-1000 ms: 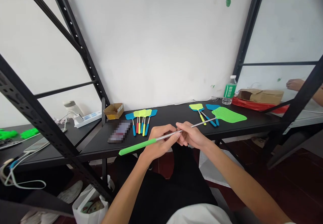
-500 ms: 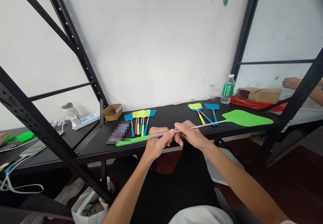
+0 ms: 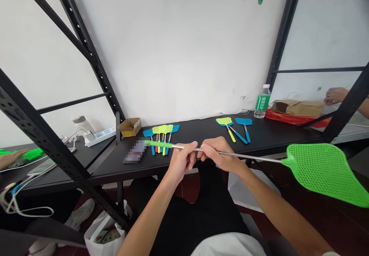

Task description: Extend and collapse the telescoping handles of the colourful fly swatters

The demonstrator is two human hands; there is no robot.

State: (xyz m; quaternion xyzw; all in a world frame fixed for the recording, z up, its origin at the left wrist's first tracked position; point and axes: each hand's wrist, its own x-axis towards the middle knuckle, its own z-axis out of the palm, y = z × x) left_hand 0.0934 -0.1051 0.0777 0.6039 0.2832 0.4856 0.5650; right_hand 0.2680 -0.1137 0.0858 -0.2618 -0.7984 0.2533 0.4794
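Note:
A green fly swatter [image 3: 325,169] with a thin metal shaft lies across both my hands, above the table's front edge. My left hand [image 3: 182,157] is closed round the shaft just beside the green handle, which points left. Close beside it, my right hand [image 3: 217,154] grips the shaft on the side toward the head. The perforated head reaches far to the right, beyond the table edge. Behind the handle, several small blue and yellow swatters [image 3: 163,129] lie in a row. Farther right lie a yellow swatter [image 3: 224,121] and blue ones [image 3: 243,122].
A blurred-out phone-like object [image 3: 134,153] and a small cardboard box [image 3: 129,127] are at left on the black table [image 3: 198,133]. At right stand a water bottle [image 3: 262,101] and a carton [image 3: 305,108] on red plastic. Black metal posts [image 3: 99,79] frame both sides. Other people's hands show at both edges.
The swatter's head has swung toward me and down to the right, while its handle end has risen. My right hand's fingers have curled in more. Both hands stay on the shaft.

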